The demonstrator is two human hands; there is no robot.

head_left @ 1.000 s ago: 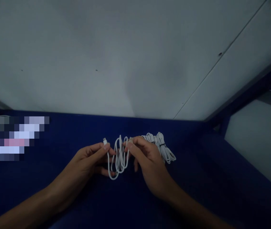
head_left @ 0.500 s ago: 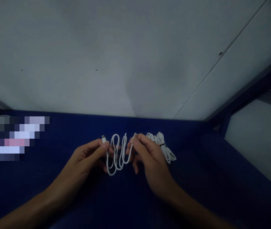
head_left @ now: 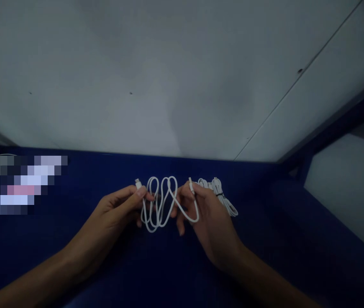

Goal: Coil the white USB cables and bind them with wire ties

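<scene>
A white charging cable (head_left: 158, 224) hangs in several loose loops between my two hands. My left hand (head_left: 117, 209) is closed on its left end, the thumb pressing just below a plug (head_left: 138, 184) that points up. The other plug (head_left: 191, 185) stands upright against the fingers of my right hand (head_left: 212, 222), which are bent around that end. From there a length of cable droops in front of the palm and rises back into the loops. Some right fingertips are partly hidden behind the cable.
Bundled white cables (head_left: 222, 196) with a dark tie lie on the blue table (head_left: 130, 273) just beyond my right hand. At the far left are a pixelated item (head_left: 28, 184) and a white cord. A pale wall (head_left: 120, 77) rises behind, with a blue frame (head_left: 335, 128) at right.
The right-hand plug has moved right and now stands against the fingers, no longer under the thumb. The loops have spread wider, with a longer strand drooping by my right palm.
</scene>
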